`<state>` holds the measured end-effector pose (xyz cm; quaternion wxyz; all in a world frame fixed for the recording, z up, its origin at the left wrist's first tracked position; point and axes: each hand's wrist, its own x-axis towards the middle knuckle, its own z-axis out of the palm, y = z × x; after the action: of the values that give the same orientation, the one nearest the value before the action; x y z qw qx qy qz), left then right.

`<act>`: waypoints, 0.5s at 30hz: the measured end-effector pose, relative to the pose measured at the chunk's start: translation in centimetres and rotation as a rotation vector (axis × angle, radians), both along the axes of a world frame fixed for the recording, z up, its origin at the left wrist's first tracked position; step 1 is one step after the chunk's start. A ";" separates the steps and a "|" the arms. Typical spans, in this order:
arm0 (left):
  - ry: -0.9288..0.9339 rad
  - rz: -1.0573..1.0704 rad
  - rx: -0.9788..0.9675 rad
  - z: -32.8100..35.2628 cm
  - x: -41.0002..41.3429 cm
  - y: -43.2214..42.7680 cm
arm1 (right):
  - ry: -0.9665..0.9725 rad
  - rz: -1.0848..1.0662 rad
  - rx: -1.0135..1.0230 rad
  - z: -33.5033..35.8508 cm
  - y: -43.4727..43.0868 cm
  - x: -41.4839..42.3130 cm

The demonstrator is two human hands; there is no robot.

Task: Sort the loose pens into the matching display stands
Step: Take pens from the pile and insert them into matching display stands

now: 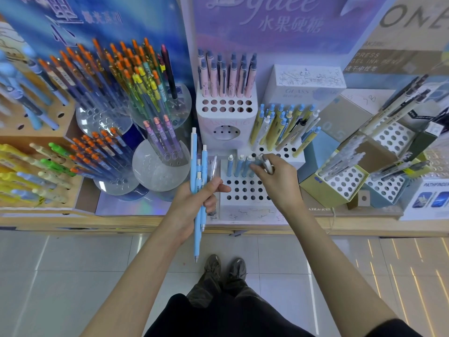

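My left hand (194, 203) grips a bunch of light blue pens (195, 166), held upright in front of the shelf edge, with one clear pen among them. My right hand (279, 177) pinches a blue pen (257, 161) over the back row of a low white stand with round holes (243, 190). It also holds a white pen (267, 164) in its fingers. Three blue pens (239, 165) stand in that stand's back row, just left of my right hand.
Taller white stands hold pink pens (227, 76) and yellow-and-blue pens (281, 127) behind. Clear round holders of orange-capped pens (114, 76) stand at left. Angled boxes with holes (345, 183) sit at right. The wooden shelf edge (340, 228) runs across; tiled floor lies below.
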<state>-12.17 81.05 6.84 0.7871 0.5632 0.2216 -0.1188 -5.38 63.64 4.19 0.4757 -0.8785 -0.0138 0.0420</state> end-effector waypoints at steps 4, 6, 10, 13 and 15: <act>0.022 -0.011 -0.010 0.0 -0.1 0.2 | 0.065 -0.025 -0.003 -0.1 -0.1 -0.4; 0.026 -0.013 -0.006 0.0 -0.2 0.2 | 0.063 -0.047 -0.051 -0.2 0.0 -0.2; 0.026 -0.028 0.005 0.2 -0.4 0.0 | 0.069 -0.016 -0.145 0.3 0.2 0.0; 0.025 -0.017 -0.027 0.4 -0.3 -0.3 | 0.030 -0.053 -0.057 1.3 0.2 -1.0; 0.027 -0.027 -0.060 0.5 -0.2 -0.5 | 0.043 -0.097 0.163 2.8 0.6 -2.0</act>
<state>-12.34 80.55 7.36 0.7987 0.5408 0.2211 -0.1438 -7.38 64.27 6.96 0.5472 -0.8355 0.0357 0.0364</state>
